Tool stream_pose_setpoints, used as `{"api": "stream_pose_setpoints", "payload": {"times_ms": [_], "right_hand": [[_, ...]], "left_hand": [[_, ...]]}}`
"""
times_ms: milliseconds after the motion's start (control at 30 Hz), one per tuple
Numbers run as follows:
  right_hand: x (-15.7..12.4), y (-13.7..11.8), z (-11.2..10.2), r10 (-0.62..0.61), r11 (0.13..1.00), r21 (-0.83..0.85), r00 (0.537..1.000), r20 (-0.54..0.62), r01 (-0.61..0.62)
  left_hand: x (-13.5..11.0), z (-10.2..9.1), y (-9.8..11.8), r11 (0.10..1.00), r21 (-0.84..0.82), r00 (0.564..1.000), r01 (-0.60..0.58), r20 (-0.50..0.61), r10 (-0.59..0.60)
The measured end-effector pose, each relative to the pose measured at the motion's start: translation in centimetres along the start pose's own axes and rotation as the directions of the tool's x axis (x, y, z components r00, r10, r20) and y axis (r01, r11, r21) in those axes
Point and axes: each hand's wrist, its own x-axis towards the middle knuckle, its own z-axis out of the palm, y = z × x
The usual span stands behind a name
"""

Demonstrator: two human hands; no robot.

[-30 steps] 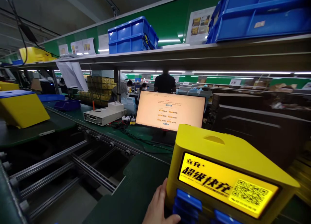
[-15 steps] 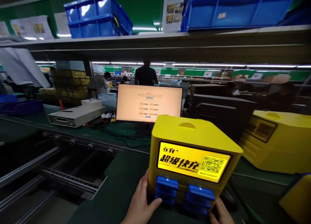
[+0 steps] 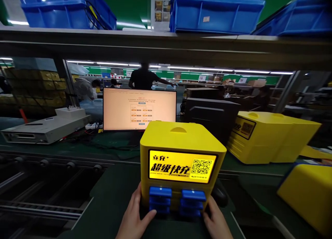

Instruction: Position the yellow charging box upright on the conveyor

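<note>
A yellow power bank rental station (image 3: 198, 133) stands in front of me on a green mat, its front screen (image 3: 169, 166) lit with large black characters and a QR code. Blue power banks (image 3: 160, 199) sit in two stacks in its lower front. My left hand (image 3: 133, 213) grips the lower left side, thumb along the front edge. Around the lower right side is my right hand (image 3: 215, 218), fingers partly hidden behind the housing. Just right of the station lies a black mouse (image 3: 220, 194).
A lit monitor (image 3: 116, 109) stands behind the station, beside a black computer case (image 3: 210, 114). More yellow stations (image 3: 264, 145) are at right. A grey test device (image 3: 44, 128) sits at left, above conveyor rollers (image 3: 70, 165). Overhead, a shelf (image 3: 145, 38) carries blue bins (image 3: 218, 16). A person (image 3: 142, 78) stands beyond.
My view has swung right, so the scene shifts left. The station now faces me more squarely, with both hands still on it. The person beyond has stretched out an arm.
</note>
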Motion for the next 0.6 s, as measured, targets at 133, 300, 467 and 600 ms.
{"api": "stream_pose_setpoints", "payload": {"times_ms": [133,300,467,600], "right_hand": [[-0.1,0.3,0.2,-0.033,0.999,-0.014,0.999,-0.002,0.033],[0.7,0.8,-0.9,-0.165,0.974,-0.185,0.971,-0.171,0.133],[2.6,2.0,-3.2,-0.210,0.909,-0.400,0.958,-0.198,0.116],[3.7,2.8,-4.3,0.050,0.989,-0.125,0.977,-0.209,-0.077]], "left_hand": [[-0.1,0.0,0.3,1.000,0.023,1.000,-0.006,-0.002,0.006],[0.8,-2.4,0.2,0.954,0.284,0.991,-0.096,0.115,0.065],[1.9,-9.5,-2.7,0.552,0.770,0.940,0.319,-0.185,-0.285],[1.7,-14.0,-5.4,0.534,0.671,0.819,0.514,-0.197,-0.539]]}}
